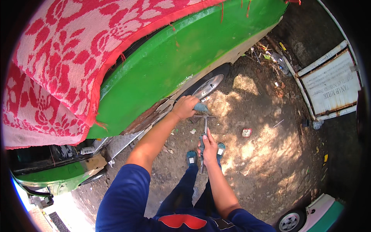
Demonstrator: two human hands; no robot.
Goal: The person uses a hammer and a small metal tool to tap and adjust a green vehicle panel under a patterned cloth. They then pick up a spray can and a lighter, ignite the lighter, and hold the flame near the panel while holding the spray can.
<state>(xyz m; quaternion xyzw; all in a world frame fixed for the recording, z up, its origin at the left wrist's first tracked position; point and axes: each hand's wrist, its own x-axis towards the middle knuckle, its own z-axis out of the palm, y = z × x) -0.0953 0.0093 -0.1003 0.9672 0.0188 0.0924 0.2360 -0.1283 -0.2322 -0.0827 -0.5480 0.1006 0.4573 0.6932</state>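
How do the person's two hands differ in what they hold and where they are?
The left hand reaches out on a straight arm to the rusty lower edge of the green vehicle body and presses a grey piece against it; the right hand stays nearer the body, above the feet. The left grips from above; the right wraps the hammer by its handle, head forward. Both are bare and closed.

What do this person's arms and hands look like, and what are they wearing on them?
Both arms wear short dark blue sleeves that end near the elbow, leaving the forearms bare. The left hand and right hand are bare too: no gloves, rings or watch visible.
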